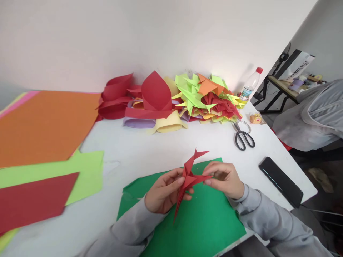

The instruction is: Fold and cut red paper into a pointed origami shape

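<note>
A folded red paper figure [190,175] with long pointed ends is held above a green paper sheet [198,221] on the white table [150,150]. My left hand [164,191] is closed, pinching the figure's lower part. My right hand [225,178] is closed on one of its side points. Both grey sleeves reach in from the bottom edge.
A heap of folded and curled coloured papers [174,100] lies at the back by the wall. Black scissors [243,135], a plastic bottle [250,85], a small yellow packet [255,117] and a black phone [281,181] are on the right. Orange [45,125], light green [85,167] and red [32,200] sheets lie left.
</note>
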A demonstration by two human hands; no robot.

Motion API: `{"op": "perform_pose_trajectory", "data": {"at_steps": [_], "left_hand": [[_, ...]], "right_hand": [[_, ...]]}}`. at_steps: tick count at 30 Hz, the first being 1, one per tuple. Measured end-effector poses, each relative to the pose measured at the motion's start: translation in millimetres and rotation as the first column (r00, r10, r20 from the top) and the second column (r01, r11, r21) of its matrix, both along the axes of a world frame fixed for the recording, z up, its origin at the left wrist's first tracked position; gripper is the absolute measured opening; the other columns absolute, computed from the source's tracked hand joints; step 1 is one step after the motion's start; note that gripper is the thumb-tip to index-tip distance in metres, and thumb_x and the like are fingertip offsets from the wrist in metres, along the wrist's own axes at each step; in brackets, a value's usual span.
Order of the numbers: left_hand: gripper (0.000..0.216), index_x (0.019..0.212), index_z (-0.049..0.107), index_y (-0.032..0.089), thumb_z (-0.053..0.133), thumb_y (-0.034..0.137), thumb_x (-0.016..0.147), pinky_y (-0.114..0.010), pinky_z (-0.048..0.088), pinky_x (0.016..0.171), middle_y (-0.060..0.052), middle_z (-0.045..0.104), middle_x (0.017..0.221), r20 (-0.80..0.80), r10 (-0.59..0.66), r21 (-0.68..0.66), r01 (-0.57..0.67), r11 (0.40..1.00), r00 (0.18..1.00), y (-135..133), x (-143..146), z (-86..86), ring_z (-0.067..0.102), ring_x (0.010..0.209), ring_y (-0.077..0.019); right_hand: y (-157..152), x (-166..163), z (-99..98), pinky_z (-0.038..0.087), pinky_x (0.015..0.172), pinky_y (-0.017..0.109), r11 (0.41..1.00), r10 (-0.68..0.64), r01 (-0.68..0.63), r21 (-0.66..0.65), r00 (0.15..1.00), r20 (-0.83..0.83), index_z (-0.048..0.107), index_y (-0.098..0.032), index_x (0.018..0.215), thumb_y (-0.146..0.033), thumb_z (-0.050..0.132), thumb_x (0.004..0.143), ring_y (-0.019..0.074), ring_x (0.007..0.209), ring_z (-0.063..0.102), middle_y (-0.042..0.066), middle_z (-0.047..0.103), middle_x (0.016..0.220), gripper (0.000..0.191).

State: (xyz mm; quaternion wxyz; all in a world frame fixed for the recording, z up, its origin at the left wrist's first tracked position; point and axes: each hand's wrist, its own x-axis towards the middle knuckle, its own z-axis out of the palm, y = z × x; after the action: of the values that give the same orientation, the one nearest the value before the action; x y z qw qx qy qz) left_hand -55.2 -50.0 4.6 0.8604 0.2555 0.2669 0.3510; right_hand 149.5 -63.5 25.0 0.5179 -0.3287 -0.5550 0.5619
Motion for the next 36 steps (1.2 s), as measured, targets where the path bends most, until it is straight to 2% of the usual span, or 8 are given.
{"op": "perform_pose_trajectory", "data": {"at_steps": [6,11,23,26,27,30,33,36], "left_hand": [[0.024,0.087,0.067,0.016,0.081,0.029,0.071,-0.019,0.055,0.050,-0.001,0.070,0.070,-0.020,0.023,0.049,-0.022,0.999,1.000,-3,4,5.7,0.067,0.060,-0.0135],[0.026,0.086,0.066,0.015,0.081,0.030,0.071,-0.016,0.050,0.045,-0.002,0.068,0.065,-0.021,0.026,0.068,-0.025,0.997,0.999,-2,2,4.5,0.064,0.056,-0.0126],[0.030,0.094,0.069,0.013,0.082,0.027,0.070,-0.021,0.055,0.053,-0.005,0.072,0.068,-0.051,0.047,-0.039,-0.049,0.998,0.998,1,2,3.7,0.068,0.058,-0.0157],[0.023,0.094,0.069,0.013,0.077,0.024,0.075,-0.020,0.056,0.054,-0.006,0.073,0.069,-0.032,0.065,-0.048,-0.067,0.997,0.997,1,0,2.4,0.069,0.060,-0.0154],[0.021,0.094,0.069,0.013,0.077,0.023,0.076,-0.021,0.056,0.055,-0.006,0.073,0.069,-0.028,0.074,-0.049,-0.075,0.996,0.997,2,-1,1.8,0.069,0.060,-0.0153],[0.019,0.092,0.069,0.014,0.076,0.022,0.077,-0.021,0.057,0.057,-0.007,0.073,0.073,-0.021,0.113,-0.061,-0.115,0.992,0.993,5,-5,-1.2,0.069,0.062,-0.0154],[0.018,0.093,0.069,0.014,0.075,0.019,0.077,-0.021,0.057,0.054,-0.007,0.073,0.078,-0.032,0.145,-0.075,-0.147,0.986,0.989,13,-12,-6.2,0.068,0.064,-0.0152],[0.017,0.094,0.070,0.014,0.074,0.018,0.078,-0.020,0.056,0.052,-0.006,0.070,0.072,-0.042,0.104,-0.084,-0.107,0.991,0.994,23,-19,-10.7,0.066,0.060,-0.0140]], "right_hand": [[-1,0,0.1,0.053,0.060,0.026,0.995,-0.040,0.039,-0.094,0.999,-0.016,0.072,-0.020,0.081,-0.035,0.075,0.075,0.0136,0.063,0.064,0.002,0.067,0.075,0.017],[-1,1,5.0,0.053,0.061,0.027,0.998,-0.054,0.055,-0.026,0.998,0.025,0.075,-0.022,0.088,-0.033,0.070,0.081,0.0130,0.061,0.064,0.002,0.068,0.075,0.014],[1,3,-4.6,0.054,0.061,0.028,0.988,-0.112,0.122,-0.097,0.989,0.099,0.074,-0.020,0.095,-0.039,0.068,0.082,0.0140,0.060,0.065,0.002,0.072,0.073,0.023],[12,14,-7.8,0.054,0.067,0.031,0.967,-0.249,0.255,-0.019,0.955,0.163,0.071,-0.020,0.099,-0.041,0.062,0.085,0.0156,0.066,0.065,0.004,0.072,0.078,0.027],[19,22,-9.3,0.054,0.069,0.032,0.929,-0.366,0.369,0.033,0.899,0.241,0.071,-0.019,0.097,-0.040,0.060,0.086,0.0160,0.067,0.064,0.004,0.071,0.079,0.026],[45,55,-14.5,0.052,0.078,0.037,0.644,-0.731,0.710,0.284,0.461,0.503,0.066,-0.016,0.102,-0.033,0.053,0.084,0.0195,0.082,0.064,0.009,0.069,0.093,0.027],[67,90,-18.7,0.040,0.096,0.047,0.508,-0.783,0.776,0.375,0.234,0.576,0.063,-0.013,0.107,-0.022,0.051,0.078,0.0284,0.110,0.052,0.016,0.061,0.111,0.033],[75,108,-22.5,0.032,0.100,0.052,0.456,-0.756,0.786,0.416,0.096,0.648,0.063,-0.008,0.107,-0.016,0.054,0.069,0.0333,0.111,0.049,0.021,0.057,0.112,0.040]]}}
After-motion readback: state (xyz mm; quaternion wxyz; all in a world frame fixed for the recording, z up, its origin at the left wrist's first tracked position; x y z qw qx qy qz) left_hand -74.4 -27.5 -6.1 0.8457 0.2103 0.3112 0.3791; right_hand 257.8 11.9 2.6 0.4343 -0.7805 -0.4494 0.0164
